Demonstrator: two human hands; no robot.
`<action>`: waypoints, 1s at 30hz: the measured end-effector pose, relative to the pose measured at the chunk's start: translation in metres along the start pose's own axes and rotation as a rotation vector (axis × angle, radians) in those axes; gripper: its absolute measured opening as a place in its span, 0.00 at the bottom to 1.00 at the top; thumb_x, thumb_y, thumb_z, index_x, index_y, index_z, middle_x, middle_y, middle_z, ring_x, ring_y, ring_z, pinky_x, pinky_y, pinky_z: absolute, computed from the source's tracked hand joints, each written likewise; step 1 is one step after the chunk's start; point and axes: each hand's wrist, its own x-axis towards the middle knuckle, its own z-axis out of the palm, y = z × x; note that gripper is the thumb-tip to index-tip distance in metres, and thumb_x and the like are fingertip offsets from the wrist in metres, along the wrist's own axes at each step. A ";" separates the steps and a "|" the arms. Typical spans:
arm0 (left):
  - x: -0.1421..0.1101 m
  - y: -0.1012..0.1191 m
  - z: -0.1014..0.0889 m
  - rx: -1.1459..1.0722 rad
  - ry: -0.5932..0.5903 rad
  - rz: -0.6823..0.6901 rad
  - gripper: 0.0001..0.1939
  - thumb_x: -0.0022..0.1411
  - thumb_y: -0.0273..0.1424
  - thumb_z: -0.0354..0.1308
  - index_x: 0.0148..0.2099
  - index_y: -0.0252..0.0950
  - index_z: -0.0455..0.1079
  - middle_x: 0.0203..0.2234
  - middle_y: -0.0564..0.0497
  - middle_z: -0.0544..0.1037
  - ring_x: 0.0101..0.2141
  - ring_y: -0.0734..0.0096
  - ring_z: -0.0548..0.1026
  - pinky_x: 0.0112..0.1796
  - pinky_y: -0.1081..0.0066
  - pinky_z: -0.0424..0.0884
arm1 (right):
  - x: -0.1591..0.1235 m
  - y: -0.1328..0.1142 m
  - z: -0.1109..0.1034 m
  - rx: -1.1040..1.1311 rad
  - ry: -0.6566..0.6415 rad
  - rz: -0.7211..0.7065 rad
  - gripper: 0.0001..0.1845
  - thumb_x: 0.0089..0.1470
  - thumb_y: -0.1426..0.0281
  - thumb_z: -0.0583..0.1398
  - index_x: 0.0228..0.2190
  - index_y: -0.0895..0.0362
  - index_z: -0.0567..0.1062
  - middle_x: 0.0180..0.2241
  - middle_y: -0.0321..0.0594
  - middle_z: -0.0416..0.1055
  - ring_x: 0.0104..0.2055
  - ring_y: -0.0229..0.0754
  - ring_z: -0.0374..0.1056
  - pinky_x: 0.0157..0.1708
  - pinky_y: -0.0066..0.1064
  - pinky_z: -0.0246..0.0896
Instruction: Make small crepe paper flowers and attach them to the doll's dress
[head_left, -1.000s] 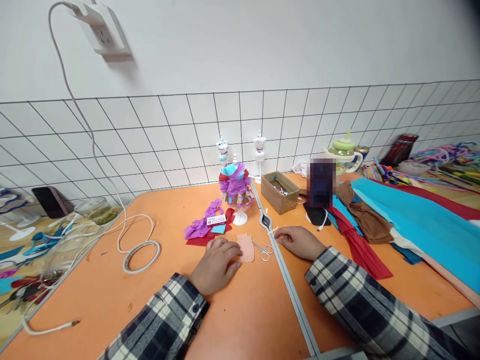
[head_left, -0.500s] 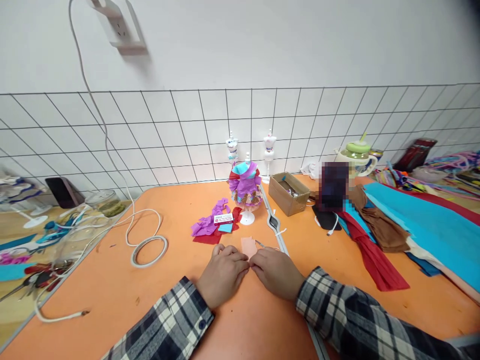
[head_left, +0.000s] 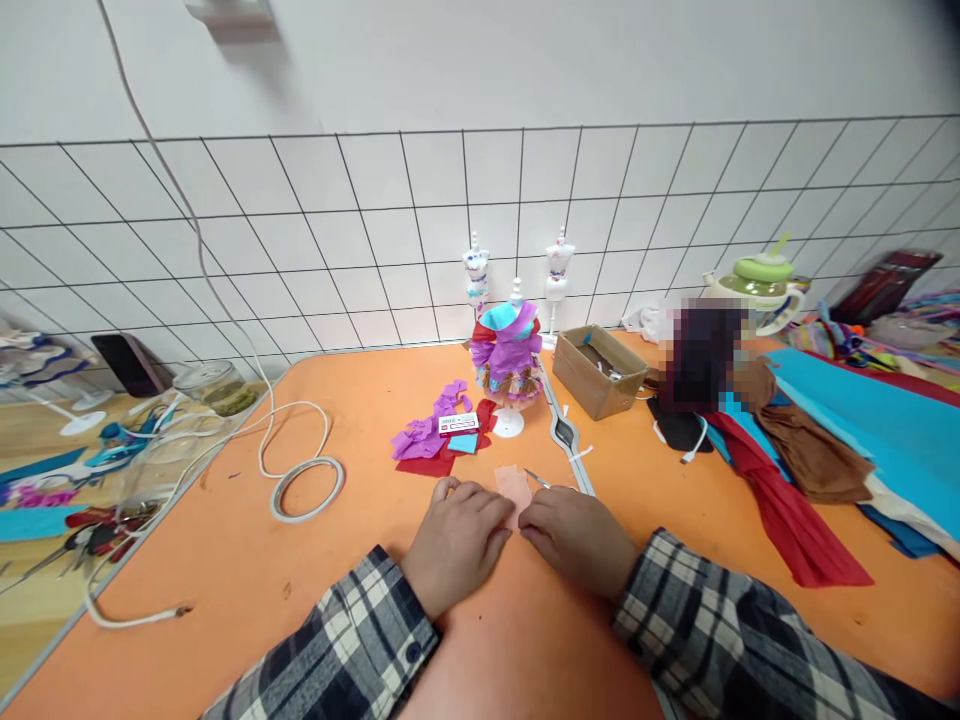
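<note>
A small pale pink strip of crepe paper (head_left: 511,483) lies on the orange table mat between my hands. My left hand (head_left: 459,545) has its fingers curled and pinches the paper's near left edge. Opposite it, my right hand (head_left: 577,538) is closed, thumb and fingers at the paper's near right edge. The fingertips almost meet, and the paper's near end is partly hidden by them. A thin metal tool (head_left: 536,479) sticks out beyond my right hand, the rest covered. Farther back stands a miniature dress form (head_left: 507,350) in a purple, blue and red paper dress.
Purple paper scraps (head_left: 420,440) and a small white-and-red box (head_left: 458,424) lie left of the dress form. A tape roll (head_left: 279,497) sits farther left. At right are a cardboard box (head_left: 611,388), a pixelated upright object (head_left: 703,355) and coloured paper sheets (head_left: 795,540).
The view has tilted down and shifted, so the table items sit higher and the hands lie farther right. Both hands stay at the pink paper, a little farther apart.
</note>
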 end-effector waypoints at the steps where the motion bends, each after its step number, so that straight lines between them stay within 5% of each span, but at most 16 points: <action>1: 0.000 -0.002 0.000 -0.009 0.001 -0.018 0.10 0.63 0.28 0.53 0.46 0.40 0.70 0.39 0.49 0.79 0.42 0.61 0.71 0.44 0.58 0.56 | -0.001 0.001 0.000 -0.023 -0.011 -0.005 0.13 0.61 0.69 0.53 0.32 0.55 0.76 0.32 0.39 0.72 0.38 0.40 0.66 0.36 0.31 0.53; 12: 0.006 -0.013 -0.003 0.085 0.036 0.011 0.17 0.66 0.36 0.50 0.57 0.42 0.65 0.50 0.46 0.72 0.51 0.56 0.64 0.49 0.54 0.56 | -0.008 0.004 -0.011 -0.124 -0.070 -0.156 0.14 0.63 0.67 0.52 0.33 0.54 0.77 0.34 0.40 0.72 0.35 0.40 0.66 0.33 0.31 0.52; 19: -0.004 0.014 0.001 -0.008 0.029 0.081 0.10 0.64 0.36 0.53 0.36 0.38 0.73 0.32 0.47 0.76 0.38 0.61 0.69 0.40 0.61 0.62 | -0.009 0.002 -0.011 -0.067 -0.065 -0.120 0.14 0.62 0.67 0.52 0.33 0.55 0.77 0.33 0.40 0.73 0.37 0.40 0.67 0.34 0.30 0.54; 30: 0.000 0.024 0.014 0.024 -0.027 0.043 0.10 0.66 0.30 0.51 0.37 0.38 0.73 0.31 0.48 0.77 0.37 0.62 0.70 0.40 0.60 0.62 | -0.010 0.003 -0.006 0.045 -0.024 0.042 0.09 0.58 0.68 0.56 0.31 0.55 0.77 0.32 0.38 0.72 0.33 0.38 0.66 0.30 0.28 0.51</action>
